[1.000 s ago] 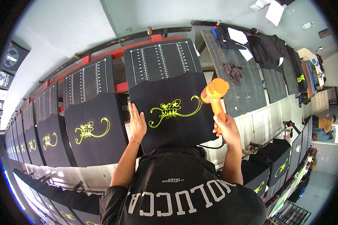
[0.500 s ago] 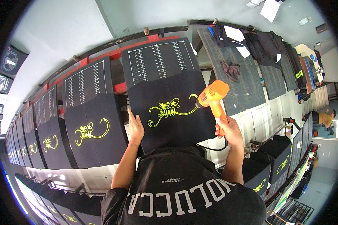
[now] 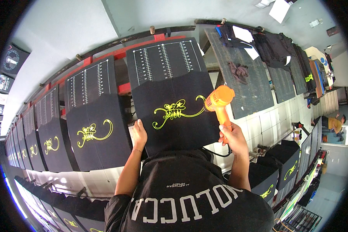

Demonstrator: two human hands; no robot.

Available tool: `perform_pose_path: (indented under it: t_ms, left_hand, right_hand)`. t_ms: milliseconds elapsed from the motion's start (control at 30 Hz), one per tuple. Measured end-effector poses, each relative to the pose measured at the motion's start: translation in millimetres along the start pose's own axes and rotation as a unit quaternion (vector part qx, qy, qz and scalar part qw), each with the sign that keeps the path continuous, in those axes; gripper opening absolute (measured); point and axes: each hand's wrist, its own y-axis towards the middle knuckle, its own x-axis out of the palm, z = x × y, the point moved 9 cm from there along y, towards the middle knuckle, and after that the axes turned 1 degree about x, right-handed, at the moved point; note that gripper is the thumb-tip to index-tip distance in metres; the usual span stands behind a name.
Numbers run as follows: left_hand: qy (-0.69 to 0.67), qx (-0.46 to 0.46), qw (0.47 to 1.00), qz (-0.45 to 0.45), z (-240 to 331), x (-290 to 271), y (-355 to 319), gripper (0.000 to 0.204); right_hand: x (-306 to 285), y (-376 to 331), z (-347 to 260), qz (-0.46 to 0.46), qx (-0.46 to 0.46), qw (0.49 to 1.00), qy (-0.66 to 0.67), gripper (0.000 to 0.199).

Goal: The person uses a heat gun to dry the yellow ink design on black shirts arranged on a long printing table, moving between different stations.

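Observation:
My right hand (image 3: pixel 234 138) is closed round the handle of an orange heat gun (image 3: pixel 220 98). Its nozzle points left, just over the right end of a yellow-green line print (image 3: pixel 174 111) of a star, curls and a ribbed shape. The print is on black fabric (image 3: pixel 178 137) stretched over the near part of a dark board with white ruler marks (image 3: pixel 164 58). Beside the board's left edge, my left hand (image 3: pixel 139 134) is open and holds nothing; some of its fingertips are hard to make out. A black cord (image 3: pixel 222 155) hangs below the heat gun.
Similar boards with printed black fabric (image 3: pixel 96 135) run in a row to the left on a red frame (image 3: pixel 124 88). At right are a grey board (image 3: pixel 251 91) with a crumpled dark cloth (image 3: pixel 238 72) and piled dark garments (image 3: pixel 272 48). Another person (image 3: pixel 333 123) is far right.
My left hand has slid slightly down along the board's edge, its fingers less stretched out. The heat gun has shifted a little down and left, staying by the print's right curl.

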Motion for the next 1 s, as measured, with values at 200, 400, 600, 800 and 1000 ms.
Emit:
perform_pose_path:
  t_ms: [200,400,600,800,1000]
  left_hand:
    - [-0.033,-0.006,0.999,0.018,3,-2,0,0.051]
    - [-0.037,-0.037,0.997,-0.060,13,-3,1,0.056]
    - [-0.058,-0.059,0.994,-0.078,11,-3,0,0.060]
    - [-0.056,-0.055,0.993,-0.091,13,-4,-1,0.058]
    - [-0.083,-0.044,0.993,-0.071,16,-5,-2,0.056]
  right_hand:
    - [1,-4,3,-0.003,-0.002,1.000,0.001,0.032]
    - [6,-13,6,-0.018,0.000,1.000,-0.004,0.031]
    - [8,-17,7,-0.031,0.002,0.999,-0.011,0.034]
    - [13,-20,7,-0.034,0.005,0.999,-0.004,0.034]
    - [18,-18,11,-0.053,0.013,0.998,0.006,0.032]
